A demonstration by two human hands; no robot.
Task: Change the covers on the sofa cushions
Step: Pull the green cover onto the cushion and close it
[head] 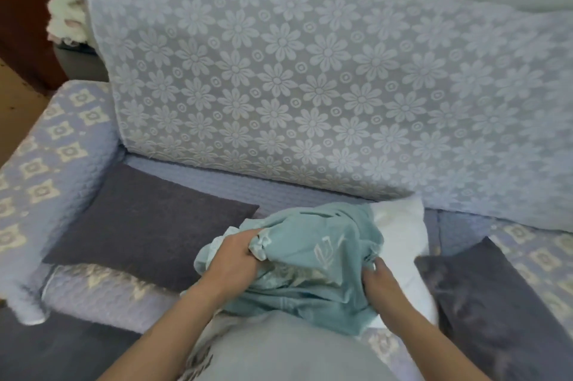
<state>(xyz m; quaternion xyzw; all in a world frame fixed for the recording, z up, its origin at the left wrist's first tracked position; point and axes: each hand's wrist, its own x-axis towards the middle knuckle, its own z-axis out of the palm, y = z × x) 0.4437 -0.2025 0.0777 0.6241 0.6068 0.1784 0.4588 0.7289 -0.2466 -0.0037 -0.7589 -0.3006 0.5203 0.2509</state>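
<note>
On sofa seat, centre, I see teal cover (313,256) bunched over white cushion (403,234). My left hand (235,259) clenches cover's gathered left edge; right hand (379,284) grips its right side, fingers buried in fabric. Dark grey cushion (148,219) lies left, another grey cushion (496,303) right.

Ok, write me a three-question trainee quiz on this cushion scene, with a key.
1. True or false: both hands grip the teal cushion cover.
2. What colour is the bare pillow insert showing beyond the cover?
3. Which lies nearest the sofa armrest? A) dark grey cushion B) teal cover C) white insert

Key: 1 true: left hand and right hand both bunch the fabric. 2 white. 3 A.
</note>
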